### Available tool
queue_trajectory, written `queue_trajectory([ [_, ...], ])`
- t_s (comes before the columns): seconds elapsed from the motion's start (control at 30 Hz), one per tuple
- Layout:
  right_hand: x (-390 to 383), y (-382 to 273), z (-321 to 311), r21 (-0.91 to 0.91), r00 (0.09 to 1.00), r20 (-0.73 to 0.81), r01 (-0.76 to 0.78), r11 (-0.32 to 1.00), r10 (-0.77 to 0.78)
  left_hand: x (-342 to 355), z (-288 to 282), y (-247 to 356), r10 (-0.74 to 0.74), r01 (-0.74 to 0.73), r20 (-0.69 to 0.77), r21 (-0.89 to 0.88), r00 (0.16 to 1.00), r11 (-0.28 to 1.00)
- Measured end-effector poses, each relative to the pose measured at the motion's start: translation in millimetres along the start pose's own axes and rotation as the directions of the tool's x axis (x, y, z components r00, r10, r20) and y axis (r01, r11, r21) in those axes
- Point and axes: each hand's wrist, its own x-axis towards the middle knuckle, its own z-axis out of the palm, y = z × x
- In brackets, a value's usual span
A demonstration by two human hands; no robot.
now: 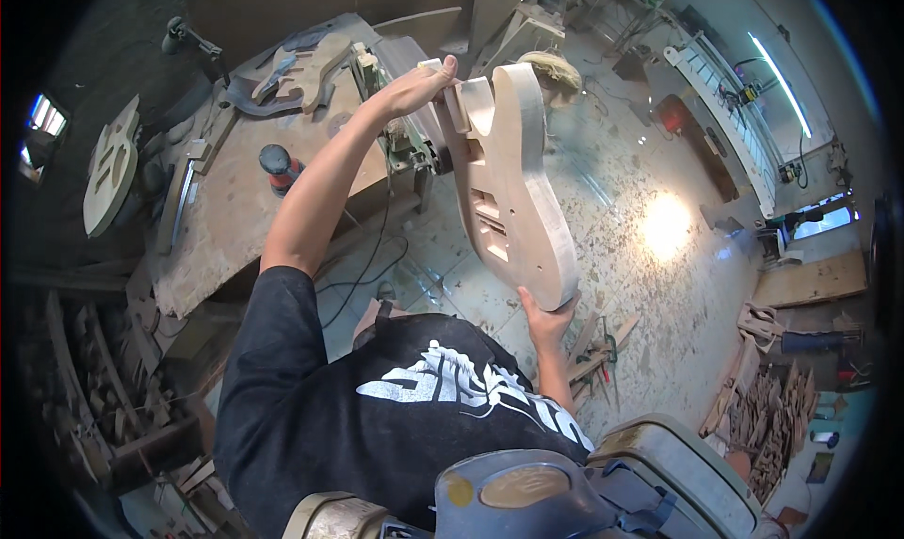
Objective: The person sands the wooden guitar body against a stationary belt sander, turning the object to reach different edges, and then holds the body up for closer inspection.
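Note:
A pale unfinished wooden guitar body [523, 209] with routed cavities is held up in front of me, tilted, beside a green bench machine [386, 115]. My left hand [424, 85] grips it at the top, by the neck end and horns, with some fingers hidden. My right hand [543, 315] is wrapped on the rounded bottom edge.
A wooden workbench [231, 238] at left holds another guitar body [311, 73] and an orange-and-black power tool [281, 170]; another body [111, 172] stands beyond. Cables cross the dusty floor [612, 285]. Wood offcuts [777, 417] are piled at right, below a long white machine [725, 125].

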Motion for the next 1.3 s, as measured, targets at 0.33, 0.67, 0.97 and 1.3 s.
queue_trajectory([
  [0.33, -2, -76, -82, -0.494, 0.984, 0.066, 0.174, 0.852, -0.163, -2, 42, -32, -0.039, 0.053, 0.072, -0.198, 0.997, 0.979],
  [0.67, 98, -238, -99, -0.259, 0.743, 0.301, 0.667, 0.699, -0.597, -14, 54, -19, -0.092, 0.152, 0.137, -0.544, 0.986, 0.825],
  [0.97, 174, -372, -37, -0.106, 0.602, 0.433, 0.773, 0.626, -0.67, -30, 41, -16, -0.14, 0.183, 0.119, -0.7, 0.983, 0.691],
  [1.3, 261, -379, -67, -0.048, 0.871, 0.379, 0.354, 0.934, -0.311, -56, 96, 27, -0.033, 0.331, 0.341, -0.882, 0.94, 0.335],
])
